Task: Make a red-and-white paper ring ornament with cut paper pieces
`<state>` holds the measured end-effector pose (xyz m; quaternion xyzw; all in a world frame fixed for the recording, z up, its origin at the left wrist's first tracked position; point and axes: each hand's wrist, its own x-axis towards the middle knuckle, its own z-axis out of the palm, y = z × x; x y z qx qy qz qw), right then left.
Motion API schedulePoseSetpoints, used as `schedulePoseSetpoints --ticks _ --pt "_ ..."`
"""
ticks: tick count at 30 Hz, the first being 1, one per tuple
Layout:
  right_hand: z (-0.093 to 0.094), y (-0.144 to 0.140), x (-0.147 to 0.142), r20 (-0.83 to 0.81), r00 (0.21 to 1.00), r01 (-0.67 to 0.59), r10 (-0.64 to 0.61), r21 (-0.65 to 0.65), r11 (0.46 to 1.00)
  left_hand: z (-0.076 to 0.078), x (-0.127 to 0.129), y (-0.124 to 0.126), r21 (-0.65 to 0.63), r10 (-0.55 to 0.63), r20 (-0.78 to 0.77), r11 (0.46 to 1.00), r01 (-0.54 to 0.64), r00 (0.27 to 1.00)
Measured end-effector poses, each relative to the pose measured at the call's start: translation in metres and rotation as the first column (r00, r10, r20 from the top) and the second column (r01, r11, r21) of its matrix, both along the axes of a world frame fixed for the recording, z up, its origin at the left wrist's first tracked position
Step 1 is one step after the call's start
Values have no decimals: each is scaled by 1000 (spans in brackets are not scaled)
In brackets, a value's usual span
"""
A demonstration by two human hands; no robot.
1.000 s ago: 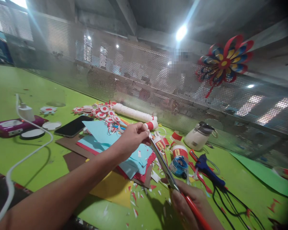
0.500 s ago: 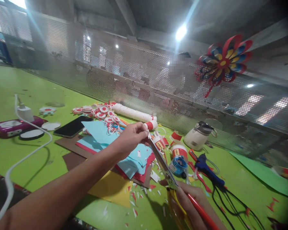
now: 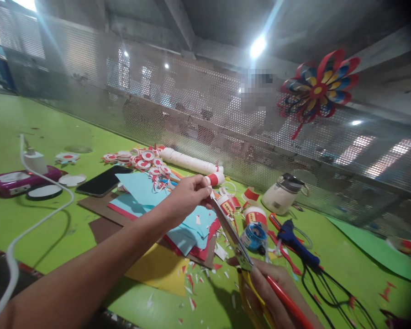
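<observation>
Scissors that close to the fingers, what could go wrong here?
The scissors in the right hand have their tips right at the left hand, which pinches a small paper piece; a slip could nick the fingertips. The piece might also be cut crooked. Loose scraps could hide small parts on the green table.

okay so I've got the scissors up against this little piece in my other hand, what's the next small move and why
Probably close the scissors for a short snip: the blades' tip meets the small piece pinched by your left hand, and your right hand grips the handles. The piece itself is too small to read.
</observation>
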<state>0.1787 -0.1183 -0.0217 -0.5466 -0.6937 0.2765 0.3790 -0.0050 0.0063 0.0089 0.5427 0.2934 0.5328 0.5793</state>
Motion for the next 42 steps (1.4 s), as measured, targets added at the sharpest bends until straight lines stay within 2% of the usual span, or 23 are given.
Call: schedulePoseSetpoints --ticks 8,13,18,27,32,35,39,42 --pt "-7 5 6 16 1000 -11 11 6 1000 1 0 0 -7 -6 4 1000 6 1000" --pt "-17 11 8 -27 999 -26 25 -49 998 0 1 0 -8 6 7 1000 -6 1000" --pt "-11 11 7 -35 997 -70 67 -105 992 1 1 -1 -20 12 -2 1000 -12 1000" --pt "-2 9 5 -3 996 -90 90 -111 990 -1 2 0 7 26 -9 1000 -26 1000" --pt "1 9 4 41 996 -72 76 -84 994 -2 3 0 -7 31 2 999 -31 1000" --pt "-3 10 3 124 991 -43 44 -5 999 -1 3 1 -25 49 20 999 -48 999" --pt "-9 9 3 264 962 -94 68 87 992 -1 0 4 -56 93 35 994 -91 995" --pt "-10 9 3 274 959 -98 74 75 992 -2 -1 6 -59 84 53 995 -81 995"
